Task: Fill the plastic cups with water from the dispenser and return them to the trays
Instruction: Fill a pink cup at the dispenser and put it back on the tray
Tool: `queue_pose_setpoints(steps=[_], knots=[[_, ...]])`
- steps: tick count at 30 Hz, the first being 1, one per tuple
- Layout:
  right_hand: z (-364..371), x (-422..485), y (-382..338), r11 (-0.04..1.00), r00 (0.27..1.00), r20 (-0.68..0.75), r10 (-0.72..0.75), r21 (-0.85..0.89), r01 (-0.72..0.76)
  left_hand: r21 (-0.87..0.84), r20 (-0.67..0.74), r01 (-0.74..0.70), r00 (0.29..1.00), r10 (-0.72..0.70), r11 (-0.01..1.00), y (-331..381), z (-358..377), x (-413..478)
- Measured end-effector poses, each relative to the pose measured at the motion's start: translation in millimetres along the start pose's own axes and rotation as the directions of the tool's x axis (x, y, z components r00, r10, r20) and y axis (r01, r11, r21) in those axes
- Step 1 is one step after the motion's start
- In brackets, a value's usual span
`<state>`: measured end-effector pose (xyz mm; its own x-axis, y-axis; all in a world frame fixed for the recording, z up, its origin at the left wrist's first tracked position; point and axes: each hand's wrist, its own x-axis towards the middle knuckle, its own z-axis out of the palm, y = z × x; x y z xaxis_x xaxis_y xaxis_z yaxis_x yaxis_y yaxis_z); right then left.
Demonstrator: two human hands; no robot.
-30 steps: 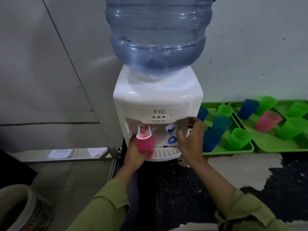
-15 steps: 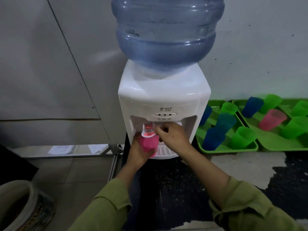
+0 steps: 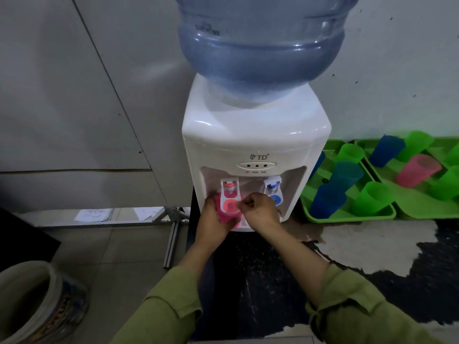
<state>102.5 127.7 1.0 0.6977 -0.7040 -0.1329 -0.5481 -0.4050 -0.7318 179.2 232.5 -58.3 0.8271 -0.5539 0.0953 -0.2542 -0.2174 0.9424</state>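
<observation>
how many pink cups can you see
2. One cup held by the left hand under the red tap; another cup in the far right tray. Others may be hidden off-frame.

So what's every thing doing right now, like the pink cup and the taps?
pink cup: held under the red tap
left hand: grips the pink cup
right hand: fingers curled, at the red tap's lever
red tap: flow can't be seen
blue tap: untouched
water bottle: upturned on the dispenser
tray cups: standing in the green trays
</observation>
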Motion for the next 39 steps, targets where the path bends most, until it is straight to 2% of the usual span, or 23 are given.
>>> queue_pose_setpoints(steps=[6,11,13,17,23,32,39], knots=[[9.2,13.2,-1.9,0.995,0.998,-0.055,-0.007,-0.104,0.001,-0.016,0.026,0.028,0.999,-0.027,0.999,-5.7,1.1,4.5],[5.9,-11.1,11.7,0.994,0.979,-0.178,-0.098,0.031,0.105,0.009,0.079,0.023,0.997,-0.023,1.0,-12.0,-0.4,0.3],[3.5,-19.2,21.3,0.992,0.972,-0.205,-0.112,0.033,0.121,0.007,0.081,0.014,0.997,-0.015,1.0,-15.1,-0.1,-5.0],[-3.2,-31.7,45.2,0.994,0.972,-0.21,-0.109,-0.046,0.102,0.023,0.117,0.017,0.993,-0.019,1.0,-18.0,-1.5,-17.0],[-16.9,-48.0,84.6,0.996,0.97,-0.231,-0.078,-0.068,0.064,0.042,0.147,0.041,0.988,-0.047,0.998,-16.3,4.6,-38.9],[-61.3,-59.6,142.6,0.992,0.97,-0.224,-0.097,-0.098,0.077,0.068,0.353,-0.019,0.936,-0.006,0.997,3.3,48.9,-65.7],[-121.1,-55.7,203.5,0.994,0.956,-0.293,-0.027,-0.108,-0.005,0.03,0.48,-0.109,0.874,0.081,0.994,45.3,116.7,-65.7]])
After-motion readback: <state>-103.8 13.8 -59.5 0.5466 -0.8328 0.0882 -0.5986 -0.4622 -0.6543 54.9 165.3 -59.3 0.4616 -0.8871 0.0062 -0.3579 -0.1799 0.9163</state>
